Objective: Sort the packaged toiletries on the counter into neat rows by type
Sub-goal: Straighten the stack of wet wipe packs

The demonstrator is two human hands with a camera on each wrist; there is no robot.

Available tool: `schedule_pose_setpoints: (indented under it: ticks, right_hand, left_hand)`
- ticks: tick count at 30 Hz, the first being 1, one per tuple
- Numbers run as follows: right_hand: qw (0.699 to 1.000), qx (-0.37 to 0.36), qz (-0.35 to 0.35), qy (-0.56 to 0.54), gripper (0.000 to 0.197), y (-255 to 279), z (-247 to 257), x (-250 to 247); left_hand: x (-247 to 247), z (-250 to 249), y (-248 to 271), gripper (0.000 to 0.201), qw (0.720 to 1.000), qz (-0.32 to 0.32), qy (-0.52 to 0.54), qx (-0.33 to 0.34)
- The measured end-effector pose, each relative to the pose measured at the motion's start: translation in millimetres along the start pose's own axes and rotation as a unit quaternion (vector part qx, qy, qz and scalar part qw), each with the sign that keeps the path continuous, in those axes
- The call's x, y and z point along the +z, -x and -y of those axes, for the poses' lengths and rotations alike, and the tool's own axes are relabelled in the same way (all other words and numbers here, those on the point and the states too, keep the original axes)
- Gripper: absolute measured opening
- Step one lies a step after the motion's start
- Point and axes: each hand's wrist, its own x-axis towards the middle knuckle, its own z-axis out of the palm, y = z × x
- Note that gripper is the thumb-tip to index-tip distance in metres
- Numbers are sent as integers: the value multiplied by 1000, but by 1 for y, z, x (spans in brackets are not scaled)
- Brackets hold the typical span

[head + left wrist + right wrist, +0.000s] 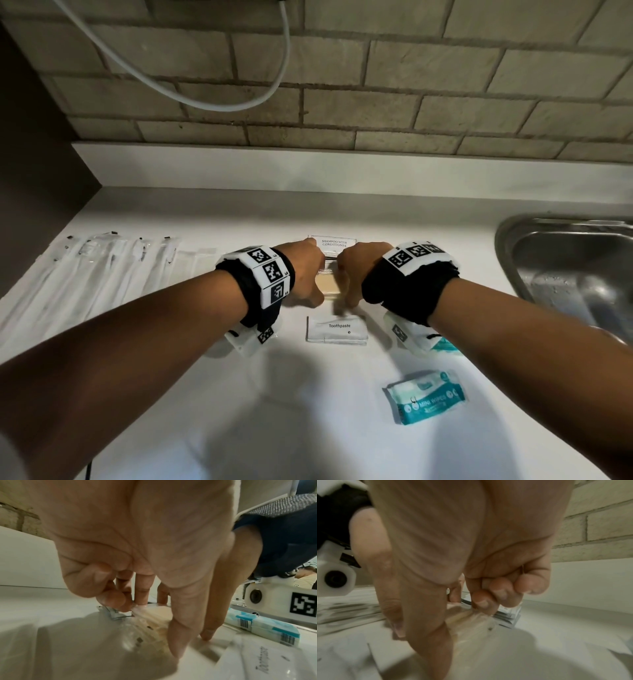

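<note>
Left hand: left hand [306,274] pinches the left side of the clear-wrapped soap [327,285], thumb and fingers [113,599] curled down.
Right hand: right hand [356,270] pinches the right side, fingers [482,601] curled on the wrapper.
Behind: shampoo sachets [334,244], touching the soap's far end.
In front: toothpaste sachets [337,330], near.
Left: wrapped toothbrushes [102,274] in a row.
Right: wipes pack [426,397]; another [443,344] under the right wrist; sink [565,260].
Surface: counter [205,212].
</note>
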Motion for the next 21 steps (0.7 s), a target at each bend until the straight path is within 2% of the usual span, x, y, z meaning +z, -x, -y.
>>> schedule_pose_setpoints:
  ticks: [6,10,13,15,18,21]
  right_hand:
    - [1000,2,-14,-1,43,-3,-2,4]
    - [1000,-8,-8,-7,58,0,-4,3]
    - [999,-9,-40,-16,67,6,-8,2]
    - [996,-11,-82,-28,62,14,-13,0]
    - [989,-8,-137,-60,37,43,-27,1]
    - [987,-31,-122,-99,21,79,-41,14]
  left_hand:
    - [3,1,0,59,1000,-4,3,7]
    - [3,2,1,70,999,-11,16,27]
    - [1,3,7,76,999,-24,33,32]
    - [-5,4,11,75,998,-40,36,34]
    - [-22,-4,14,73,997,-58,21,48]
    - [-39,-28,14,62,991,-101,23,86]
